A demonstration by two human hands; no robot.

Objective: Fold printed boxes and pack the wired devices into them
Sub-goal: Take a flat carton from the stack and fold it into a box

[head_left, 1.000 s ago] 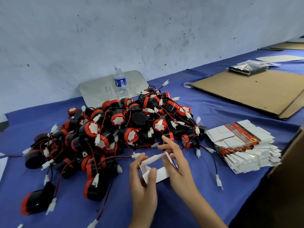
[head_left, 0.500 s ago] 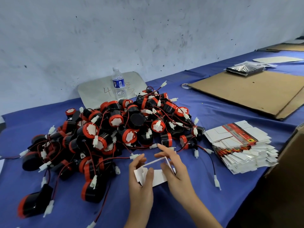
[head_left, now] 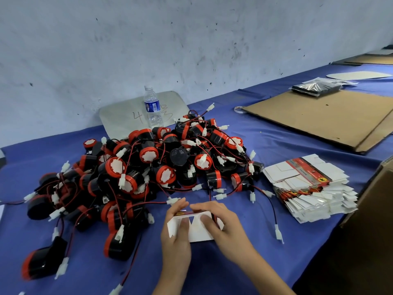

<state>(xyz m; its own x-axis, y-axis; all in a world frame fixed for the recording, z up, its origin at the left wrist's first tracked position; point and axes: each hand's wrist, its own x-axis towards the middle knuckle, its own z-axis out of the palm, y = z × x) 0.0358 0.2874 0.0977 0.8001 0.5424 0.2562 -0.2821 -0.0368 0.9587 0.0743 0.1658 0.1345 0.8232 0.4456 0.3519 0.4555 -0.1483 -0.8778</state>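
The box (head_left: 200,235) has tipped flatter; left hand (head_left: 176,237) at nine o'clock, right hand (head_left: 223,228) at three, both pinching it. Twelve-o'clock wires (head_left: 185,189) may snag flaps.

The box (head_left: 198,234) you hold is thin white card, matt. Devices (head_left: 148,167): glossy black and red plastic. Cloth (head_left: 265,145): blue, smooth. Cardboard (head_left: 319,116): brown, matt. Bottle (head_left: 152,107): clear plastic.

Half-folded white box (head_left: 200,235) w/ red print, up front; black/red wired devices (head_left: 136,173) piled behind; flat boxes (head_left: 310,188) stacked rt.
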